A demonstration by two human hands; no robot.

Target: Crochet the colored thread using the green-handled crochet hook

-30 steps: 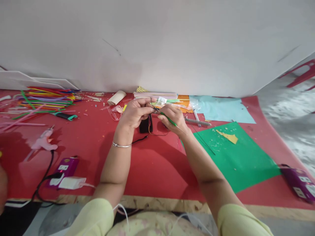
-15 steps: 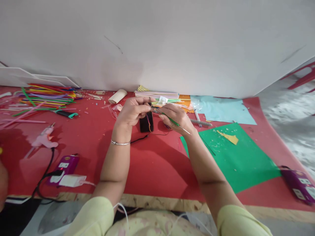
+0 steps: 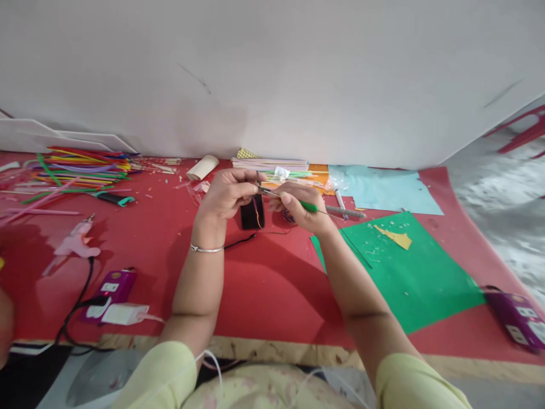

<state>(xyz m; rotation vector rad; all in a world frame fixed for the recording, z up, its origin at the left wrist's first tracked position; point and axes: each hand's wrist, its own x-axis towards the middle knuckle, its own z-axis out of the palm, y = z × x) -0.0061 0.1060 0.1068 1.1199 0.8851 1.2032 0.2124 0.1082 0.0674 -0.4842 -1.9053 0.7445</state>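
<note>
Two purple power strips, one at 8 o'clock (image 3: 111,287), one at 4 o'clock (image 3: 517,318); one green sheet (image 3: 409,272) between. Centre: left hand (image 3: 225,196) and right hand (image 3: 300,207), both pinched on one green-handled wire tool (image 3: 306,205), possibly a stripper, above one black box (image 3: 252,211). One straw pile (image 3: 80,167) at 10 o'clock on the counter (image 3: 264,284).

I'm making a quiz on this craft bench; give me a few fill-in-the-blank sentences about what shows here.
1. The right hand pinches a thin stick coloured ____.
2. The left hand wears a thin ____ at the wrist.
3. The green sheet lies on the person's ____ side of the red mat.
4. The pink glue gun lies on the person's ____ side.

Missing words: green; bangle; right; left
</note>
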